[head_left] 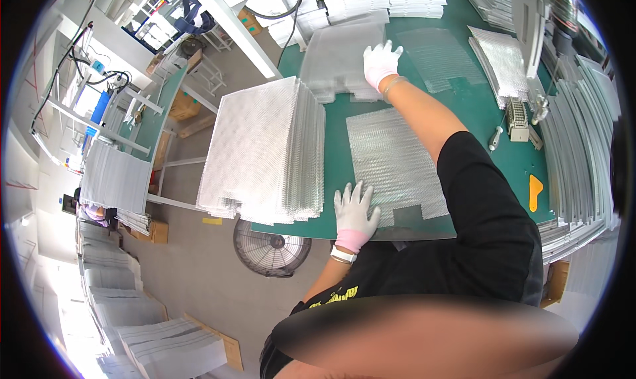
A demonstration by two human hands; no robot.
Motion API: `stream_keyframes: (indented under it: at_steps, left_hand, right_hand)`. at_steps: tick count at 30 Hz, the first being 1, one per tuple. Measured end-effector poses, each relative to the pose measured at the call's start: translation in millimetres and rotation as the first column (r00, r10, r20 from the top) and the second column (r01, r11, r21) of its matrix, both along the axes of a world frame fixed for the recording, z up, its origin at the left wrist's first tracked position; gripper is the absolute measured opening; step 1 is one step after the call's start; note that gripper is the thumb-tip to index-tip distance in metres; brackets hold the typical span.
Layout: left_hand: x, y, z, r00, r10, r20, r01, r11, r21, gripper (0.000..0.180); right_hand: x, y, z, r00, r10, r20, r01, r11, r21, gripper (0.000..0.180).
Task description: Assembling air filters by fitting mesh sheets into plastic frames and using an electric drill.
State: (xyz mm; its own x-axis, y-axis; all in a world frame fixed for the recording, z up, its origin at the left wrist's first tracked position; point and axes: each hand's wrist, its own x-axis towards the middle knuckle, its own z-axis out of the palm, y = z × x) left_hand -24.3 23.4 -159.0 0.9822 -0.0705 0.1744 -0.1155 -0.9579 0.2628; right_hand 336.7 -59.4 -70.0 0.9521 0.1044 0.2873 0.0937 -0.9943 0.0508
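My left hand (354, 215), in a white glove with a pink cuff, lies with fingers spread at the table's near edge. Its fingertips are beside the left border of a clear, finely ribbed plastic sheet (391, 154) with a notched near end. My right arm reaches across the table. At its end, my gloved right hand (381, 62) rests with fingers apart on the right side of a stack of frosted translucent sheets (338, 51). Farther right, another thin clear sheet (442, 57) lies flat. Left of my left hand stands a tall stack of textured sheets (255, 147).
On the green table (338, 124) at right are an orange blade-shaped tool (535, 193), a small grey-handled tool (495, 138) and a metal fixture (518, 120). More sheet stacks (583, 147) line the right side. A round floor fan (271, 246) stands below the near left edge.
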Motion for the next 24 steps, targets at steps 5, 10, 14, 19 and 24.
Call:
stream_keyframes:
  at_steps: [5, 10, 14, 19, 24]
  left_hand:
    - [0, 0, -2, 1.0, -0.006, 0.012, 0.006, 1.0, 0.002, 0.057]
    - [-1, 1, 0, 1.0, 0.013, -0.026, -0.013, 1.0, 0.009, 0.058]
    - [-1, 1, -2, 1.0, 0.004, -0.013, -0.004, 1.0, 0.006, 0.058]
    - [-3, 3, -8, 1.0, 0.024, -0.009, -0.024, 1.0, 0.014, 0.058]
    - [7, 10, -2, 0.995, -0.046, -0.089, 0.04, 0.997, -0.069, 0.063]
  right_hand:
    - [11, -9, 8, 0.956, 0.219, 0.193, -0.281, 0.87, 0.406, 0.049]
    - [24, -11, 29, 0.831, 0.203, 0.518, -0.547, 0.47, 0.693, 0.056]
    - [53, -39, 45, 0.858, 0.42, 0.295, -0.484, 0.474, 0.735, 0.052]
    - [36, -51, 70, 0.772, 0.532, 0.347, -0.349, -0.1, 0.932, 0.048]
    - [18, -108, 86, 0.699, 0.546, 0.461, -0.299, -0.361, 0.883, 0.051]
